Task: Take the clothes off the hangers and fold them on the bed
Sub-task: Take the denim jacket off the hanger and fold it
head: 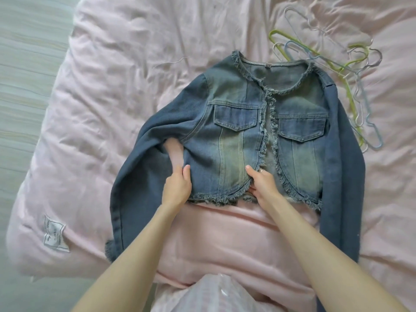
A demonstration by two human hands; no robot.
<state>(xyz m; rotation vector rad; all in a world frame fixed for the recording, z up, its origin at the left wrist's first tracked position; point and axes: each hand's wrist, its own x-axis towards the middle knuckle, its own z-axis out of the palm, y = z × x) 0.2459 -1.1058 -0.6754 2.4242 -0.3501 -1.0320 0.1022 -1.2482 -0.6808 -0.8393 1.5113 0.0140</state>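
Lying face up on the pink bedspread point(112, 86), the cropped denim jacket point(258, 122) has its frayed neckline away from you and its frayed hem toward you, both sleeves spread out and trailing down the bed on either side. Your left hand point(177, 188) pinches the hem corner of the left front panel — thumb on top of the denim, fingers tucked beneath. Your right hand point(262, 184) grips the curved lower edge of that same panel near the front opening, thumb pressed on the cloth and fingers curled under the fringe; a ring shows on one finger. Off the jacket's far right shoulder a loose heap of thin hangers point(351, 70) — green, pale blue and whitish — lies on the bedspread, one partly under the sleeve. A folded pink garment point(236, 244) lies just below the jacket's hem, between your forearms.
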